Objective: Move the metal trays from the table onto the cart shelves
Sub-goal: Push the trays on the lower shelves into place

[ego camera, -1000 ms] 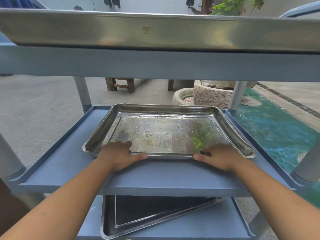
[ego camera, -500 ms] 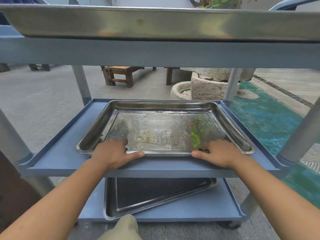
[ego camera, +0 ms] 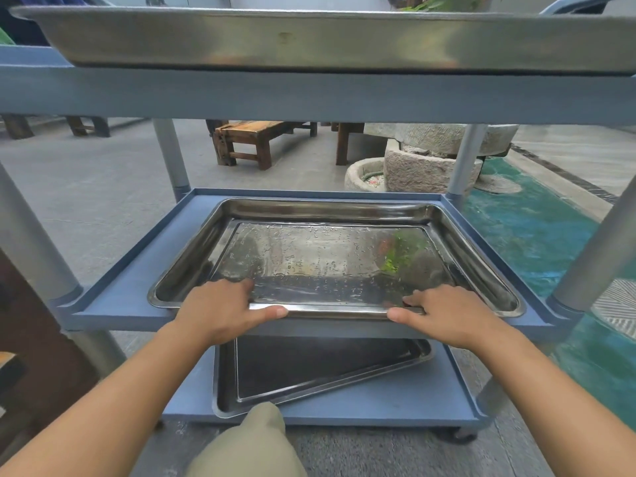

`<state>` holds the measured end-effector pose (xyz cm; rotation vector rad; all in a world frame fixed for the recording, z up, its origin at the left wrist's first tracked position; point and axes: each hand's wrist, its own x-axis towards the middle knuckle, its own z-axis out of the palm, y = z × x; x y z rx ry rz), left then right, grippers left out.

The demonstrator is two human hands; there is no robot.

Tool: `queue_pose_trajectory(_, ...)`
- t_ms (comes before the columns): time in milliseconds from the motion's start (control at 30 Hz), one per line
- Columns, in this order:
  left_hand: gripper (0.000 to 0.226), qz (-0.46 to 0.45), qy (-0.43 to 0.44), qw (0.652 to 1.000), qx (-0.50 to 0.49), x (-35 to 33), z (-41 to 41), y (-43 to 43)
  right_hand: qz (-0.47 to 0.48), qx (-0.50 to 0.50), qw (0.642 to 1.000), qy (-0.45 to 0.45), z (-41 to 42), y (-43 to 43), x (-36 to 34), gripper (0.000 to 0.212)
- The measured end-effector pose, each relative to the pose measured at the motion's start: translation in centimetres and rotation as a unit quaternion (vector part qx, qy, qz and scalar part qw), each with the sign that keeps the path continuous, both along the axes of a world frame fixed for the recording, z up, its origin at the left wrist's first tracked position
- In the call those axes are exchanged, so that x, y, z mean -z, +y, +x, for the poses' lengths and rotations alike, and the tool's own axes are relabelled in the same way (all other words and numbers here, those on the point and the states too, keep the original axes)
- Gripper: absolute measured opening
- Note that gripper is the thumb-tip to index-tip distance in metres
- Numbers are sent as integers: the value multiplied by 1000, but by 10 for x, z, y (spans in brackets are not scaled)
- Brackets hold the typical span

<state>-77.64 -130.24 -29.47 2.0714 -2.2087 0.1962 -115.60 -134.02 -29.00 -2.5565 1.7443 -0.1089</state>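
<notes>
the top tray (ego camera: 309,43) is cut off at both ends of the view, and only its near side wall is seen, resting on the upper shelf (ego camera: 309,96) of the blue cart. the bottom tray (ego camera: 309,370) is partly hidden behind the front lip of the middle shelf (ego camera: 113,294), and its near left corner is covered by a knee in olive cloth (ego camera: 254,445). it lies skewed on the bottom shelf (ego camera: 395,401), with its right end swung away from the viewer. the fingertips of both hands are hidden behind the near rim of the middle tray (ego camera: 330,256).

the middle tray sits flat on the middle shelf, open side up, wet with droplets, its long axis running left to right across the cart and its near long edge at the shelf's front lip. that near rim is gripped by the left hand (ego camera: 220,308) toward the left and by the right hand (ego camera: 444,311) toward the right, each thumb pressed along the outer edge and the fingers curled over into the tray.
</notes>
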Motion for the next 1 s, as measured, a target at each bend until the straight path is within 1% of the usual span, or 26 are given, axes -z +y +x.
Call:
queue_pose_trajectory(300, 112, -19, -2, 1000, -7, 2, 1, -2, -13, 0, 1000, 0, 1, 5, -6, 111)
queue_pose_trajectory(567, 110, -27, 3, 1000, -13, 2, 0, -3, -4, 24, 1000, 8, 4, 4, -6, 112)
queue_pose_trajectory(767, 112, -23, 15, 1000, -2, 4, -1, -2, -15, 20, 999, 21, 6, 8, -8, 110)
queue_pose_trajectory(900, 112, -16, 16, 1000, 15, -1, -3, 3, -33, -1, 999, 12, 5, 11, -14, 103)
queue_pose_trajectory(1000, 108, -36, 20, 998, 37, -9, -6, 11, -43, -19, 999, -15, 1, 17, -16, 89)
